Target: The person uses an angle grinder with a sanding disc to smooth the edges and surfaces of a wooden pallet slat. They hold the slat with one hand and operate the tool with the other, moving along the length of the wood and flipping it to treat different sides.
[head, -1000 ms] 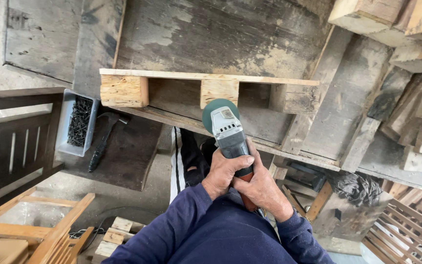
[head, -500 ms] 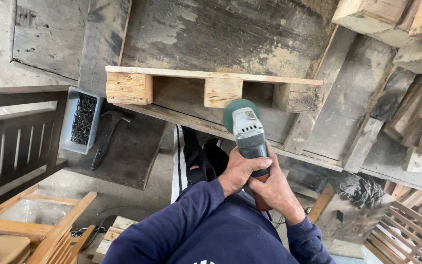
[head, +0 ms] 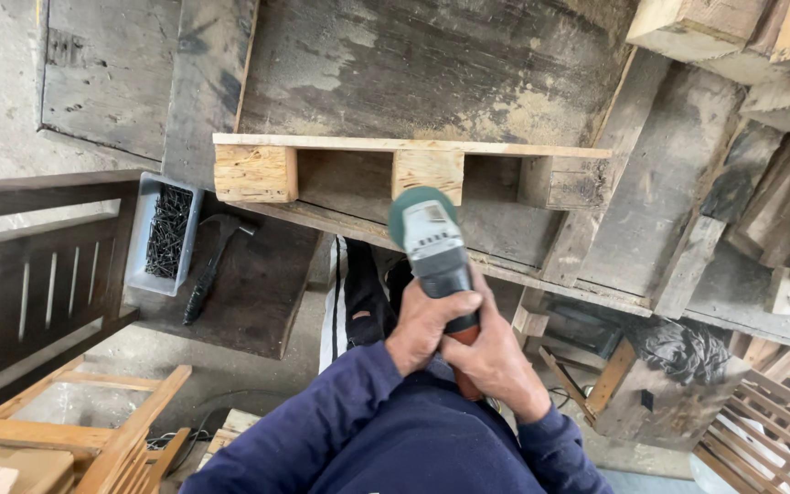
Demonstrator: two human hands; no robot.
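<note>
In the head view, my left hand (head: 427, 325) and my right hand (head: 496, 361) are both wrapped tight around the body of the power tool (head: 436, 252), a grinder or sander with a green head. The tool is just in front of the small wooden pallet (head: 404, 169), near its middle block but apart from it. Left of the pallet lie a hammer (head: 212, 265) and a grey tray of dark nails (head: 165, 233). The pallet looks assembled; I judge that the tool's work on it is not yet begun.
</note>
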